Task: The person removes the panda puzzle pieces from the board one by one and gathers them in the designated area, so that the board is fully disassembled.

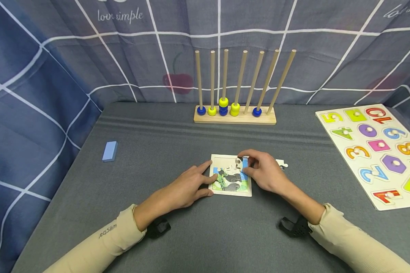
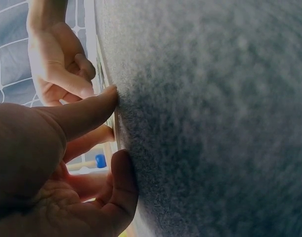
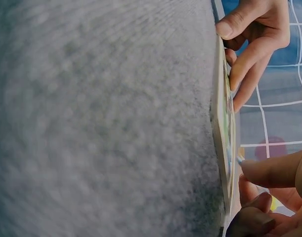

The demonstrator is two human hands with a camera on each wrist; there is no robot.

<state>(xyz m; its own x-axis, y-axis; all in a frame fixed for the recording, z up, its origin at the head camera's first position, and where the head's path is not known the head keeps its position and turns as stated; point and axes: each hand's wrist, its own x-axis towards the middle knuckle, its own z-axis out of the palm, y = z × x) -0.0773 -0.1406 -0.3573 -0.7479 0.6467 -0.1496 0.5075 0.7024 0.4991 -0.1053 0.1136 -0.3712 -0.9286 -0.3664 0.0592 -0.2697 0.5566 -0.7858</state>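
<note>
A square wooden panda puzzle [image 1: 230, 192] lies on the grey table in the head view, most of its picture filled and its upper left showing bare wood. At its left edge, my left hand [image 1: 188, 186] steadies the board with spread fingers, the index and middle fingertips reaching onto the frame. Over the upper right part, my right hand [image 1: 264, 171] pinches a puzzle piece [image 1: 239, 163] with black, white and blue on it, partly hidden by the fingers. A thin edge of that piece [image 3: 240, 159] shows at the fingertips in the right wrist view. Another loose puzzle piece [image 1: 281, 163] lies right of the board, behind the right hand.
A wooden peg stand [image 1: 235, 119] with blue and yellow beads stands at the back. On the right lies a number and shape board [image 1: 365, 170]. A light blue block [image 1: 109, 151] is on the left. A checked curtain [image 1: 136, 57] hangs behind and to the left.
</note>
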